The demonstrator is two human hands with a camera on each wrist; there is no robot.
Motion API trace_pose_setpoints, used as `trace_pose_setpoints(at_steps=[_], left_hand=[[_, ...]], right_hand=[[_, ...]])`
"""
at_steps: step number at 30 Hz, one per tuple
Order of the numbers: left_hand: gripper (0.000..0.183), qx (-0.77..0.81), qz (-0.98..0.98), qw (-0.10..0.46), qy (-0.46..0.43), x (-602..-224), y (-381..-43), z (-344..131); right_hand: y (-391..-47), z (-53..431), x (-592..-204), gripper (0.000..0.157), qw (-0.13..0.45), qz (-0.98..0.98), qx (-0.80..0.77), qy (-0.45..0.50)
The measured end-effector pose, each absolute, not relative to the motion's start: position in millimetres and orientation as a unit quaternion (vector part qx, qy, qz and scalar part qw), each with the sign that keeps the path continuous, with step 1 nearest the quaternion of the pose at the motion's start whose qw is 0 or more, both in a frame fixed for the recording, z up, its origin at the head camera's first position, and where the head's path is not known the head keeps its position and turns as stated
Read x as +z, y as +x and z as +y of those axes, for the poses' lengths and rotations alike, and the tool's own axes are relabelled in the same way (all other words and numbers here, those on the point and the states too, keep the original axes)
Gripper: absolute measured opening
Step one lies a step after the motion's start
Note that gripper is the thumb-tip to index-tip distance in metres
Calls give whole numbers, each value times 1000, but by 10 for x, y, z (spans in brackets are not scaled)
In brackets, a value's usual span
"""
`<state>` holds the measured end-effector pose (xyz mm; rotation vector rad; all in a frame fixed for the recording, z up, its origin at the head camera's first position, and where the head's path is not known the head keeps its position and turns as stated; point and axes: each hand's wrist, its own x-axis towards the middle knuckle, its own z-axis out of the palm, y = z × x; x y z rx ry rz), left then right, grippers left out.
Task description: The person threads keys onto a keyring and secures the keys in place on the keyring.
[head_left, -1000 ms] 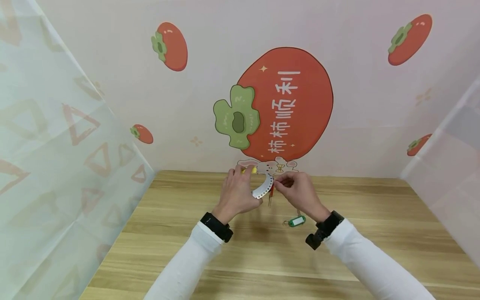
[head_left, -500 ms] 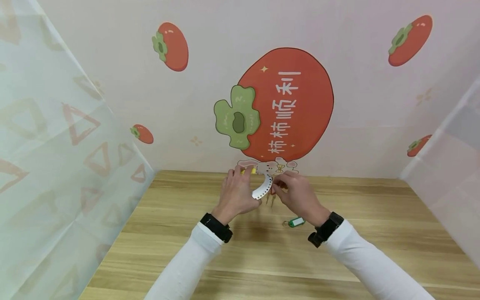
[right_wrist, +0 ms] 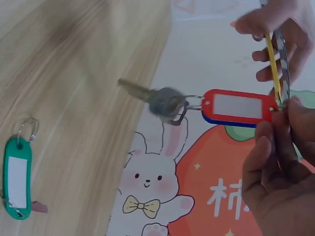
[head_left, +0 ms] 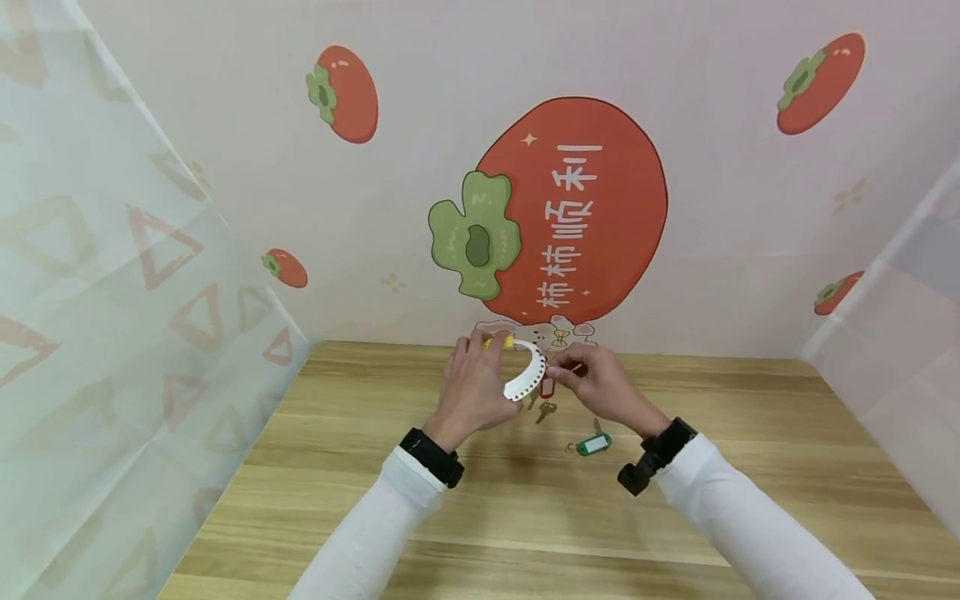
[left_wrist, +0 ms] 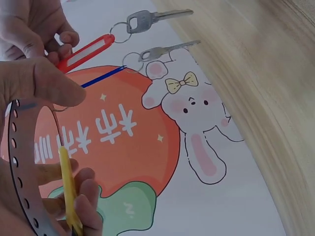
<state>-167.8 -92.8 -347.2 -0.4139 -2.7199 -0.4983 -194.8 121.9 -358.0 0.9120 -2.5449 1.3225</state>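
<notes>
My left hand grips a curved white-metal strip with a row of holes along its outer edge. A flat yellow piece, seen edge-on, sits inside the curve by the left fingers. At the strip's right edge, my right hand pinches the end of a red key tag with a white label. Right behind the red tag, a blue key tag shows as a thin edge. From rings on the tags hang a key and a second key, above the table.
A green key tag with a ring and a key lies on the wooden table, below the right hand. Behind the table stands a wall printed with persimmons and a rabbit. Paler panels rise at both sides.
The right hand's fingers have shifted their hold at the strip's edge, and the red tag's labelled face now shows below them. The keys have swung; the left hand stays in place.
</notes>
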Motion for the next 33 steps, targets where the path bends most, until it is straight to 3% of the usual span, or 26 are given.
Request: trace_pose_setpoints(at_steps=[7,10,15,26,30,33], left_hand=[[97,-161,-954,194,-165,-3484,-1673,-917],[96,-159,-954,190,-166,-3486,-1679,-918],[97,-172,-956,178,-159,-3480,-1685,-915],[89,-223,-950,162,-148,-3442,-1689,-909],[91,-211,-949,174,-158,-3442,-1689,-907],[93,-193,-948,185,-170,-3449,-1688,-906]], right_hand=[[-1990,1275,-3485,17,-63,-829,492,257],[-1980,1278,-3463,18,-87,-827,504,233],[-1971,1269,-3525,15,-67,-827,501,246],[-1926,1245,-3655,8,60,-810,505,293],[-1912,1235,-3631,6,61,-813,498,294],[-1923,1246,-3597,8,25,-821,495,284]])
